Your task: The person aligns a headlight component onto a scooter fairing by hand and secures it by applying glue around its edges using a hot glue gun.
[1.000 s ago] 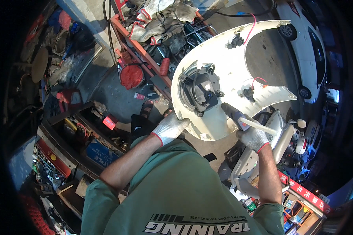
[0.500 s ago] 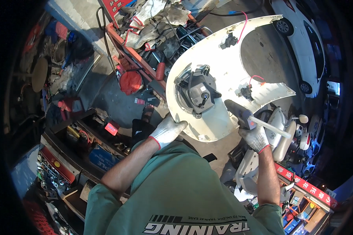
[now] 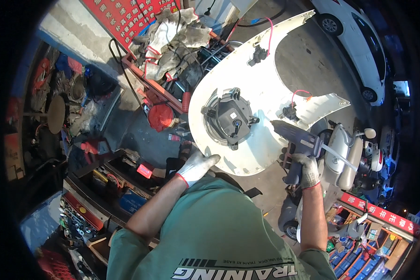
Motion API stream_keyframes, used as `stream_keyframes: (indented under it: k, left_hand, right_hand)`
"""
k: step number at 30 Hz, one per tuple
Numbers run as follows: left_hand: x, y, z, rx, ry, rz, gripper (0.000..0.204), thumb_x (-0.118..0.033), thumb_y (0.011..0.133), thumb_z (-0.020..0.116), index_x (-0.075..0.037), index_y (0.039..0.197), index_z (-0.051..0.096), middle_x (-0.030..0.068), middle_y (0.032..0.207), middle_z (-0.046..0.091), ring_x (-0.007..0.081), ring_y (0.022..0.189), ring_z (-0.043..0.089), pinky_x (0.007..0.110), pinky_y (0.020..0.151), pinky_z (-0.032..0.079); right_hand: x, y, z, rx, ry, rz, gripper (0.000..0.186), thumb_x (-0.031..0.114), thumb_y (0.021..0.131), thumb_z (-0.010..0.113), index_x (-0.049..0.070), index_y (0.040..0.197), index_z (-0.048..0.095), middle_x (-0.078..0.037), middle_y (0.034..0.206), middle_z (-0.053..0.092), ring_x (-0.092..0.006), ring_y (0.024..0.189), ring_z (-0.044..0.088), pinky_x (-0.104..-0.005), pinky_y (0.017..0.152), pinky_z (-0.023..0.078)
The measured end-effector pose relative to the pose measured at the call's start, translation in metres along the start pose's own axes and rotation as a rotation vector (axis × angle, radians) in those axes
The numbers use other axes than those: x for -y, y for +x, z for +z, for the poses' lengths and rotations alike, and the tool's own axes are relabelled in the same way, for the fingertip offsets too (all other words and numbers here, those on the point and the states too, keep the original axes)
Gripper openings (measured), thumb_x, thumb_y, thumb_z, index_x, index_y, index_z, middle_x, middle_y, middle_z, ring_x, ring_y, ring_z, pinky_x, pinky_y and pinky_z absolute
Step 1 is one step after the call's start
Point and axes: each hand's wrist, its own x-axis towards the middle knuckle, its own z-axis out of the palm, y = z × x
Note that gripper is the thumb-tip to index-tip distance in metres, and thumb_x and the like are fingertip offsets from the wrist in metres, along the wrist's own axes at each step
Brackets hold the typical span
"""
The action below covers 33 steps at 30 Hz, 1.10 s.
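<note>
Holds a big cream panel (image 3: 266,86) in front, pinching its near rim with the left hand (image 3: 195,168); shows a round black part (image 3: 226,114) set in it; grips a dark gun-shaped tool (image 3: 305,141) in the right hand (image 3: 307,169), curling fingers round its handle; points its nose near the panel; shows a pale stick (image 3: 339,156) poking out behind.
</note>
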Motion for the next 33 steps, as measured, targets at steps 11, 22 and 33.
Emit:
stream_keyframes:
  k: [11,22,33]
  left_hand:
    - [0.0,-0.007,-0.002,-0.039,-0.016,0.0,0.057,-0.027,0.096,0.069,0.006,0.139,0.052,0.0157,0.132,0.063,0.0231,0.119,0.06,0.035,0.107,0.044]
    - [-0.037,-0.063,-0.036,-0.547,-0.022,0.282,0.042,-0.02,0.095,0.068,-0.001,0.13,0.055,0.0122,0.108,0.068,0.0201,0.086,0.068,0.03,0.062,0.056]
    - [-0.11,-0.01,0.015,-0.438,0.82,0.558,0.051,-0.023,0.095,0.064,0.002,0.138,0.051,0.0182,0.131,0.061,0.0281,0.122,0.059,0.037,0.1,0.048]
  right_hand:
    - [-0.011,0.007,-0.008,0.07,0.239,0.019,0.05,0.004,0.079,0.06,-0.006,0.128,0.055,-0.022,0.111,0.067,-0.0355,0.095,0.07,-0.0497,0.079,0.062]
    - [-0.02,0.019,-0.02,0.172,0.376,-0.043,0.055,0.011,0.079,0.059,-0.005,0.132,0.053,-0.023,0.114,0.066,-0.0353,0.095,0.071,-0.0494,0.079,0.062]
    - [-0.04,0.023,-0.025,0.279,0.628,-0.028,0.054,0.013,0.078,0.061,-0.001,0.129,0.056,-0.019,0.112,0.066,-0.0333,0.098,0.069,-0.0466,0.083,0.06]
